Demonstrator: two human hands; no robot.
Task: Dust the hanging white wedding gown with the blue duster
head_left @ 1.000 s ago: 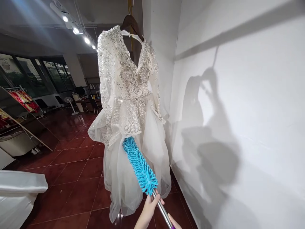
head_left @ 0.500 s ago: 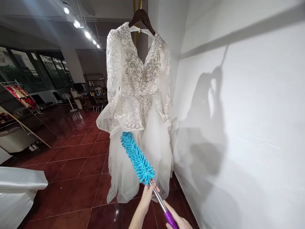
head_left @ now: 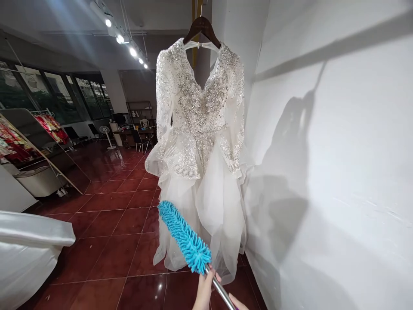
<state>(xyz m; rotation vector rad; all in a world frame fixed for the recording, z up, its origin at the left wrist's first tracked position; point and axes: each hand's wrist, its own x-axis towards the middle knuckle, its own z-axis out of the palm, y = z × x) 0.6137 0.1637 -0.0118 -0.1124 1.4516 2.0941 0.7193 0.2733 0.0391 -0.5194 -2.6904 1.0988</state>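
Note:
Both my hands are on a duster with a fluffy blue chenille head (head_left: 184, 236) and a metal rod. My left hand (head_left: 207, 280) is closed around the rod just below the head. At the bottom edge my right hand (head_left: 238, 301) shows only in part, by the purple grip, most of which is out of view. In front hangs a white beaded long-sleeved gown (head_left: 202, 116) on a dark wooden hanger (head_left: 202, 30). The duster's head overlaps the gown's tulle skirt in view; whether it touches the fabric I cannot tell.
A white wall (head_left: 348, 142) with shadows rises close on the right. Glossy white fabric (head_left: 32, 249) juts in at lower left. Further back on the red tiled floor (head_left: 106, 245) are a leaning mirror (head_left: 48, 159), a standing fan (head_left: 108, 137) and a desk with chairs.
The duster has moved down, from the hem of the gown's beaded top to lower on the skirt. My hands sit lower too. The view has shifted, and the gown appears further right.

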